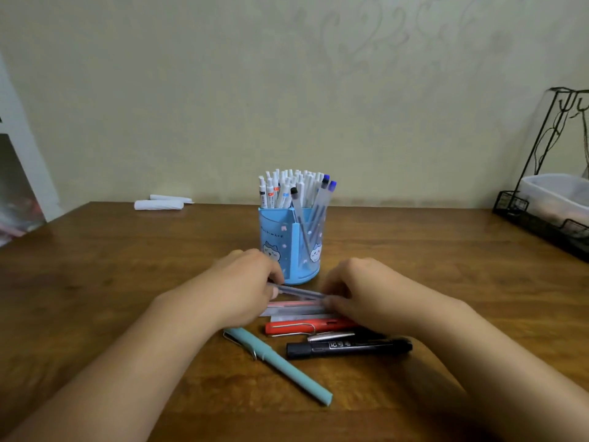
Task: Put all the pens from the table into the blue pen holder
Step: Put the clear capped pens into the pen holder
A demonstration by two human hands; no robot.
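Wooden table (127, 282), seen from above the person's forearms. Blue holder (291, 247) stands upright mid-table, divided into compartments, crowded with white pens (280, 189); two clear pens with blue caps (328, 186) lean in its right compartment. Just in front of it both hands meet over a loose heap of pens. Left hand (245, 282) has its fingers curled around one end of a clear pen (298, 291); right hand (357, 288) pinches the other end, so the pen lies across between them, slightly tilted, raised a little over the heap. Motion blur here; exact finger contact hard to read. Under it, side by side: a pink pen (296, 304), pale clear pens (293, 311), a red pen (309, 326) with a wire clip, then a black marker (349, 347) nearest the viewer. A teal pen (280, 366) lies apart, angled toward the near right. Far left, two white rolls (159, 204) by the wall. Far right, a black wire rack (548, 193) holding a white tub (561, 194).
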